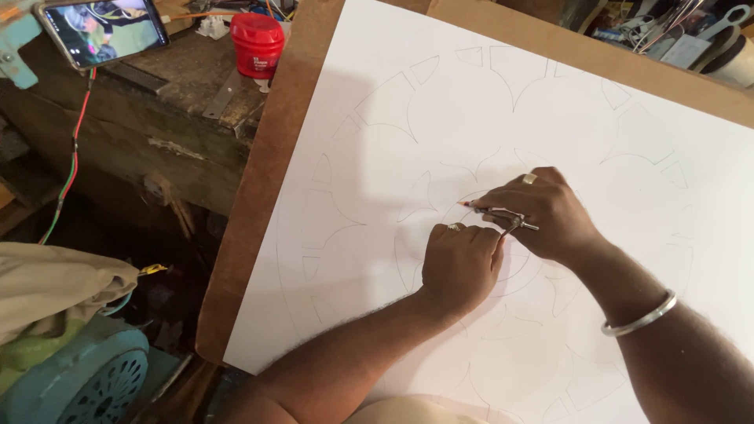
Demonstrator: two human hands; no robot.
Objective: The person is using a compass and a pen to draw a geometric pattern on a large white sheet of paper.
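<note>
A large white sheet (440,102) with a faint pencilled pattern of arcs lies on a brown board (267,173). My right hand (542,212) grips a metal drawing compass (503,213) whose red pencil tip touches the paper near the pattern's middle. A ring sits on one finger and a silver bangle (640,318) on that wrist. My left hand (459,263) is curled into a loose fist, resting on the sheet right beside the compass and touching its leg; it also wears a ring.
A red-lidded jar (257,43) and a phone (102,30) with a lit screen stand on a worn wooden bench at the upper left. A red-green cable (72,157) hangs down. A teal fan-like machine (86,377) and cloth sit at the lower left.
</note>
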